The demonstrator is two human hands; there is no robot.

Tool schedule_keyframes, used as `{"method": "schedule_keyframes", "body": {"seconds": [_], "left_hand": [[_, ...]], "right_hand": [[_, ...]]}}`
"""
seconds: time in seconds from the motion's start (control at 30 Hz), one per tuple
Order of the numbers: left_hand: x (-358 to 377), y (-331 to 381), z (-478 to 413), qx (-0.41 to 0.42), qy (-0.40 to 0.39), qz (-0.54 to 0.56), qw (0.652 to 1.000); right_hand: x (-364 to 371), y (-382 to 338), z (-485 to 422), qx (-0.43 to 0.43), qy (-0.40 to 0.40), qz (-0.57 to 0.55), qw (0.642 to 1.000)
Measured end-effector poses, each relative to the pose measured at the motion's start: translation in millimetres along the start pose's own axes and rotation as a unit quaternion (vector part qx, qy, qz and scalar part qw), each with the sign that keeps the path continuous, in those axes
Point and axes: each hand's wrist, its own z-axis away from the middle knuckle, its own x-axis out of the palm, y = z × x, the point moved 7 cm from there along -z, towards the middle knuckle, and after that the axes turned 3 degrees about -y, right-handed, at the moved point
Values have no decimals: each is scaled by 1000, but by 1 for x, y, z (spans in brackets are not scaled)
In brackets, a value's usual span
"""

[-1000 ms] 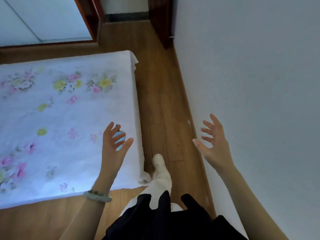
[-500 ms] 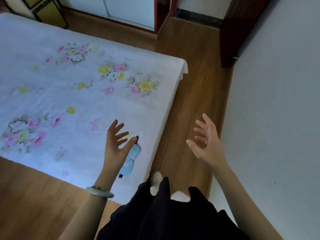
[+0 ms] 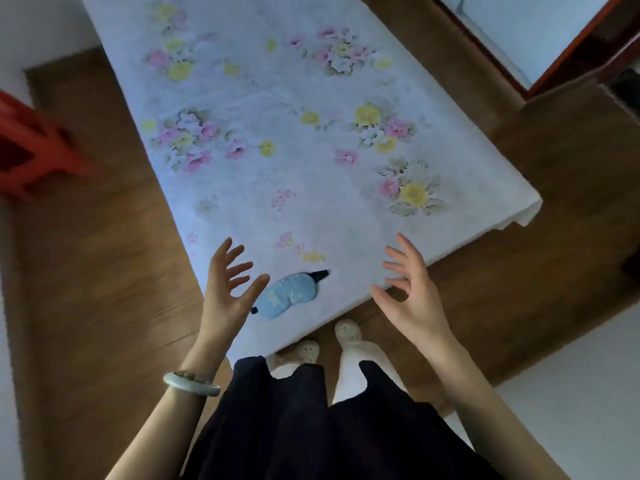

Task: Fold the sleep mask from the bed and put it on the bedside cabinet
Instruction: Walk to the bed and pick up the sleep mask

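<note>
A light blue sleep mask (image 3: 288,294) with a dark strap lies flat and unfolded on the bed (image 3: 311,140), close to the near corner. The bed has a white sheet with pink and yellow flowers. My left hand (image 3: 230,289) hovers just left of the mask with fingers spread, its thumb near the mask's left end, holding nothing. On the mask's right, my right hand (image 3: 410,292) is raised over the bed's edge, also spread and empty. No bedside cabinet is in view.
Wooden floor surrounds the bed. A red object (image 3: 31,150), blurred, sits at the far left. A dark-framed door or wardrobe (image 3: 568,46) stands at the top right. My feet (image 3: 348,332) in light slippers are at the bed's corner, white wall at the lower right.
The view has swung left, so the bed now fills the middle. Both hands have come over the bed's near corner, one on each side of the mask, which lies fully uncovered.
</note>
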Motion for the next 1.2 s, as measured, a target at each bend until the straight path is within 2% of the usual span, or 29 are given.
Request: {"method": "schedule_keyframes", "body": {"seconds": [0.17,0.4,0.6,0.9,1.07,1.2], "left_hand": [[4,-24,28,-63,101,24,993],[14,-95,44,-159,142,10,977],[10,-183,25,-208,142,-26,967],[41,-329,-10,-276,72,-121,951],[55,-379,-24,-295,47,-210,931],[58,-401,-31,-306,74,-205,927]], "right_hand": [[10,12,-42,-38,-138,53,988],[61,60,-84,-49,-238,100,965],[129,129,-120,-60,-286,151,944],[205,265,-165,-16,-300,254,919],[232,315,-176,-10,-336,326,884],[243,335,-188,-17,-330,365,870]]}}
